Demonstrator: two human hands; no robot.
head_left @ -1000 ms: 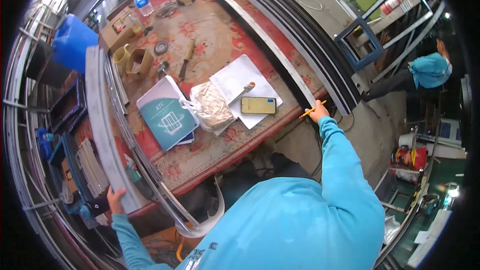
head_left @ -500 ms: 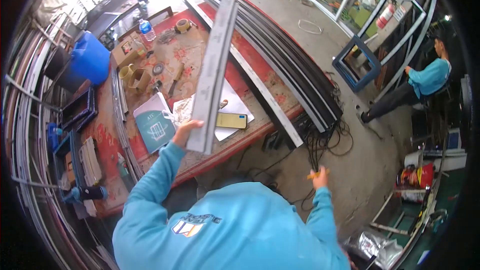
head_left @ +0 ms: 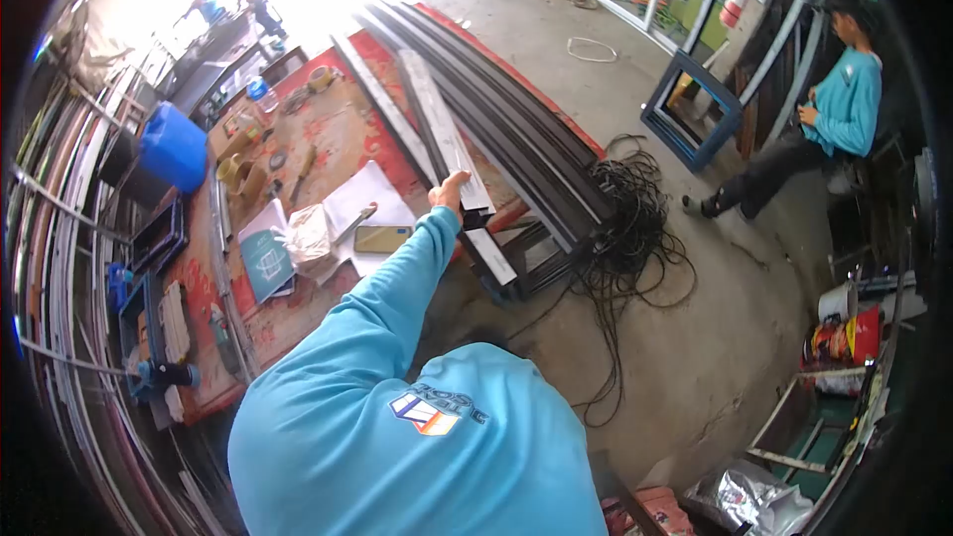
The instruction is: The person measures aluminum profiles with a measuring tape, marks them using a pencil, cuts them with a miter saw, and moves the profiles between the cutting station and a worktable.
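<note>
My left hand [head_left: 450,193] is stretched forward over the table's near right side. Its fingers are closed around the near end of a long metal profile with a pale face [head_left: 445,129], which points away from me across the dark profiles. Just below the hand, a dark profile with a white strip [head_left: 490,256] juts past the table edge. To the right lies a stack of long dark profiles [head_left: 516,129]. A phone [head_left: 383,239], white sheets [head_left: 369,197] and a teal booklet [head_left: 266,260] lie left of my arm. My right hand is out of view.
A tangle of black cords [head_left: 635,208] hangs from the table's right end to the floor. A person in a teal top [head_left: 844,109] sits at the right near a dark blue frame [head_left: 693,109]. A blue jerrycan [head_left: 173,147] stands left of the red table [head_left: 213,362].
My left hand has moved right and forward, lowering the metal profile from above the papers onto the dark profiles. My right hand, which held something orange, has left the view.
</note>
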